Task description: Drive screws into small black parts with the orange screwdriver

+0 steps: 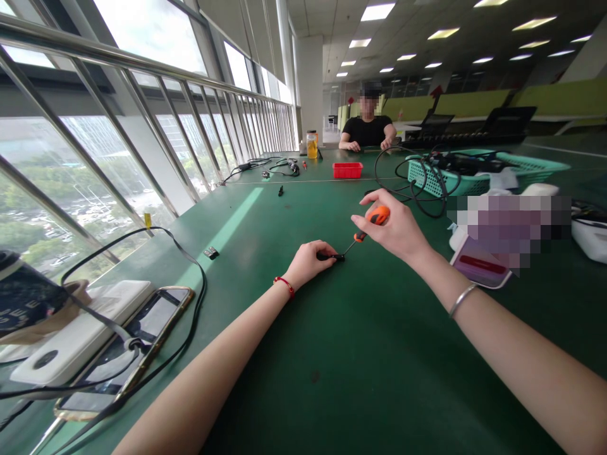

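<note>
My right hand (pixel 396 230) is closed around the orange handle of a screwdriver (pixel 374 219), whose shaft slants down to the left. Its tip meets a small black part (pixel 332 256) that my left hand (pixel 309 261) pinches against the green table (pixel 360 341). A red cord sits on my left wrist and a silver bangle on my right.
A phone (pixel 137 341), a white power bank (pixel 80 338) and black cables lie at the near left by the window railing. A small black clip (pixel 211 253) lies alone. A red tray (pixel 347 170), a teal basket (pixel 455 174) with cables and a seated person (pixel 368 129) are further back.
</note>
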Available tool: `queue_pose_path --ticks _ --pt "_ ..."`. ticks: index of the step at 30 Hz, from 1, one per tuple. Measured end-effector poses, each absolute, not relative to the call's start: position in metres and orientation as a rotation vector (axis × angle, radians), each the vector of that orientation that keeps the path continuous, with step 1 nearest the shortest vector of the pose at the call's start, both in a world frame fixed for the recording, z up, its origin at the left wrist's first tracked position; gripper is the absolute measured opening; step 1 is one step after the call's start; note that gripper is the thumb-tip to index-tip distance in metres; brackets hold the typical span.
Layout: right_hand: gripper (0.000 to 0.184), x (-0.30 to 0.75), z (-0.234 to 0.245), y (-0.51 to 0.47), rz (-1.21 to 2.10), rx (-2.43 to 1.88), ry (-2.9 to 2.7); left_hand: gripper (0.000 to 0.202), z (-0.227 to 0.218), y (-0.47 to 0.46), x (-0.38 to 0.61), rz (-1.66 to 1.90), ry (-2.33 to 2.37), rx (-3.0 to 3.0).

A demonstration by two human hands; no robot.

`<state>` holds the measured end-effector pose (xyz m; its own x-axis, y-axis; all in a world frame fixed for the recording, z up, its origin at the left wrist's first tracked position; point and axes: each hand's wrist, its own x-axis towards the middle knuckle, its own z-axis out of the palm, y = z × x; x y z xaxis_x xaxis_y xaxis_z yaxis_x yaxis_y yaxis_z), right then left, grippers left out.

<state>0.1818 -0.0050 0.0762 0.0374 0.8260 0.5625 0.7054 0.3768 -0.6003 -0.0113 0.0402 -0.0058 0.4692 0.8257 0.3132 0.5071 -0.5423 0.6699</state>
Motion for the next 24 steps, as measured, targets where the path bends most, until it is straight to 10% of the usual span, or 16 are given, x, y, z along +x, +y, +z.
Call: queue_pose_path --ticks 24 --pt "0.033 0.1811 0.076 -0.0035 0.22 -1.297 -1.649 0.014 -0.0047 0.0387 -0.011 0.867 1.113 2.231"
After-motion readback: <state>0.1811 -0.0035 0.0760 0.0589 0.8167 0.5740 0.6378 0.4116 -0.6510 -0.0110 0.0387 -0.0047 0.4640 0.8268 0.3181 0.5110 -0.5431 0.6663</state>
